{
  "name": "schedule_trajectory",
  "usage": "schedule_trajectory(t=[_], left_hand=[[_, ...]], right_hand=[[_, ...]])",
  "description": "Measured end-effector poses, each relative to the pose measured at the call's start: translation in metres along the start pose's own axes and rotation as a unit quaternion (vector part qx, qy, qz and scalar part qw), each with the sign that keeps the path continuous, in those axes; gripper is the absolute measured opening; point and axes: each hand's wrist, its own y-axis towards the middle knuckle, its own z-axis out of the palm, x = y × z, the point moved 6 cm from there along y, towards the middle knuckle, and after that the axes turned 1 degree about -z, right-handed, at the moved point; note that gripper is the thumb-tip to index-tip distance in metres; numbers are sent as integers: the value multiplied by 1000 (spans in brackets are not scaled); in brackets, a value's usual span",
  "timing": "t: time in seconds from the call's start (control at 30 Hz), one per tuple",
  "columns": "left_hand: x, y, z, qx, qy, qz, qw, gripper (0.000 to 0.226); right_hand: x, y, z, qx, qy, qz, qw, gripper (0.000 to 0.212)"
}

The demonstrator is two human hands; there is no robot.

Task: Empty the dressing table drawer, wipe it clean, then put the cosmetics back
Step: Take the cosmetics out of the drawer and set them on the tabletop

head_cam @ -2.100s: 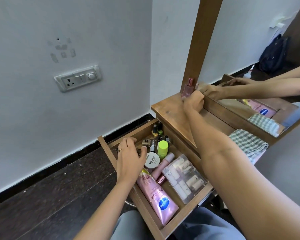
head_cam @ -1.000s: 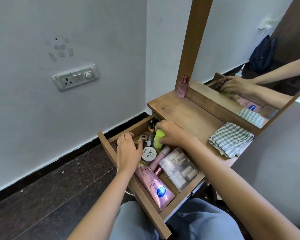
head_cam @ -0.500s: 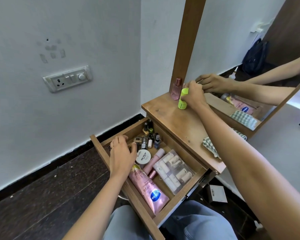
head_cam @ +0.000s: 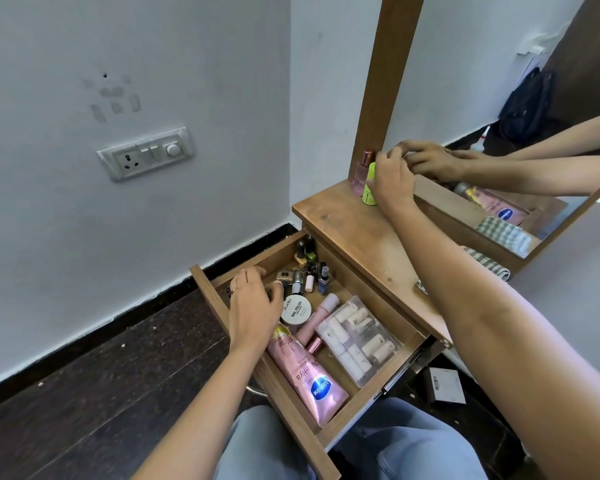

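Note:
The wooden drawer (head_cam: 211,292) is pulled open over my lap. It holds a pink lotion tube (head_cam: 309,375), a clear box of small tubes (head_cam: 357,337), a white nail polish jar (head_cam: 296,310), a slim pink tube (head_cam: 317,317) and several small polish bottles (head_cam: 312,268) at the back. My left hand (head_cam: 253,303) lies palm down in the drawer's left side, fingertips touching the small bottles. My right hand (head_cam: 392,178) grips a lime green bottle (head_cam: 369,190) that stands upright on the tabletop (head_cam: 354,230), beside a pink perfume bottle (head_cam: 361,171).
A mirror (head_cam: 499,98) in a wooden frame rises behind the tabletop and reflects my hands. A checked cloth (head_cam: 492,266) lies on the tabletop, mostly hidden by my right arm. A small box (head_cam: 444,386) sits on the dark floor. A wall socket (head_cam: 146,154) is at the left.
My right hand lifted the green bottle out of the drawer and has set it down on the tabletop by the perfume bottle. My left hand has stayed in the drawer.

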Motion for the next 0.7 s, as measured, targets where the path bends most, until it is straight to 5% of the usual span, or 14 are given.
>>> schedule_trajectory(t=[0.13, 0.27, 0.33, 0.43, 0.7], left_hand=[[1, 0, -1, -1, 0, -2, 1000, 31], [-1, 0, -1, 4, 2, 1, 1000, 31], [-3, 0, -2, 4, 0, 7, 1000, 30], [-7, -4, -6, -3, 4, 24, 1000, 32], [-6, -14, -12, -18, 102, 93, 990, 27]], right_hand=[[1, -5, -7, -11, -33, -5, 999, 31], [21, -46, -25, -75, 151, -32, 985, 24], [44, -83, -15, -11, 217, -93, 972, 21], [68, -142, 16, 144, 136, -113, 974, 30], [63, -185, 63, 152, 68, -55, 984, 38]])
